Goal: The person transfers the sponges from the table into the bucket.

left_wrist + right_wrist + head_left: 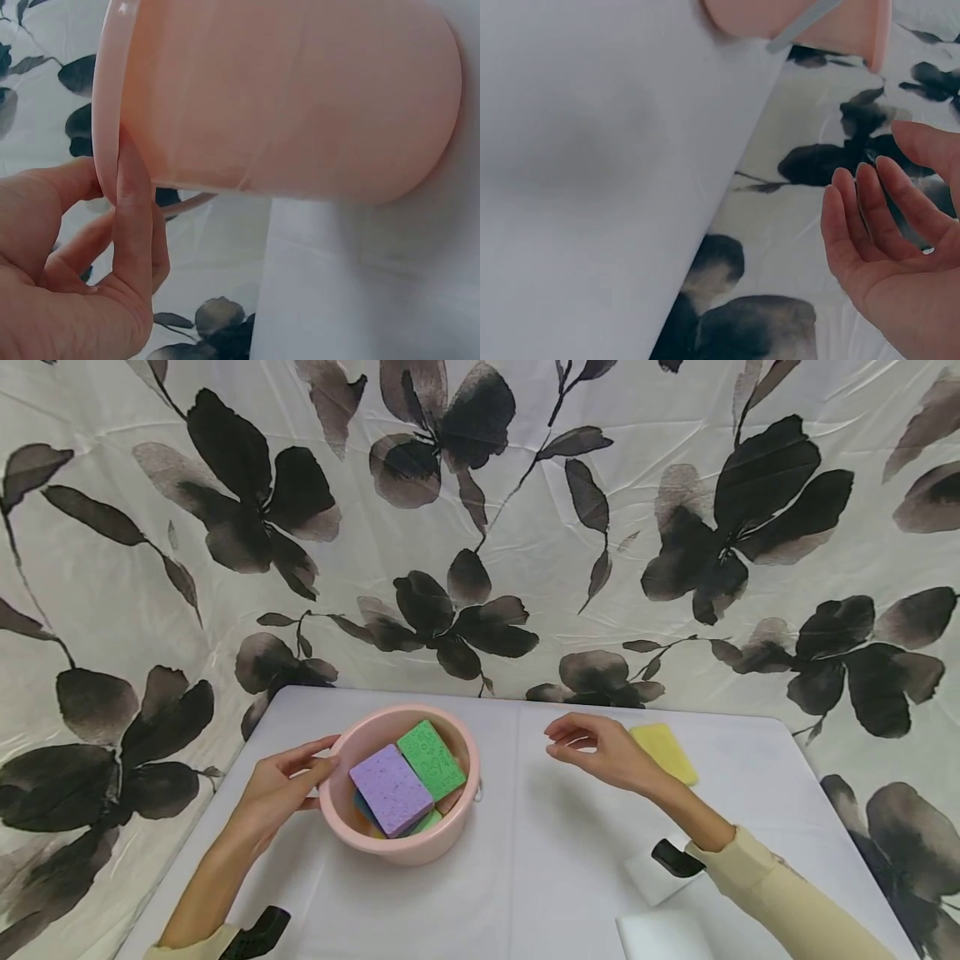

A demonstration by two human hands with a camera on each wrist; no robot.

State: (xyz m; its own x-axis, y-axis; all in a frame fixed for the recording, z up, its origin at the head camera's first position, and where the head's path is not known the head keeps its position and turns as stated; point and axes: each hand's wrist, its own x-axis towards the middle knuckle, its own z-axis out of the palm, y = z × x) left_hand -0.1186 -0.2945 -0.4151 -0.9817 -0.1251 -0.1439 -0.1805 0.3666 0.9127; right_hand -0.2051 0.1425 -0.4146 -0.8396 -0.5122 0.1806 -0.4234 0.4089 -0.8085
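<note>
Bucket: one pink plastic bucket stands on the white table, left of the table's middle and towards the near side.
Sponges in the bucket: two show plainly, a purple sponge and a green sponge side by side on top; slivers of blue, orange and green show beneath them, but their number cannot be told.
Sponge on the table: one yellow sponge lies flat on the right, further back, just behind the right hand.
White pieces: two white blocks lie at the near right edge, partly hidden by the right forearm.
Left hand: the left hand grips the bucket's left rim; in the left wrist view the thumb lies pressed along the outside of the rim, fingers curled behind it.
Right hand: the right hand hovers above the table between bucket and yellow sponge, fingers loosely bent and spread, palm bare, touching nothing.
Backdrop: one white cloth with black flowers hangs behind and around the table.
</note>
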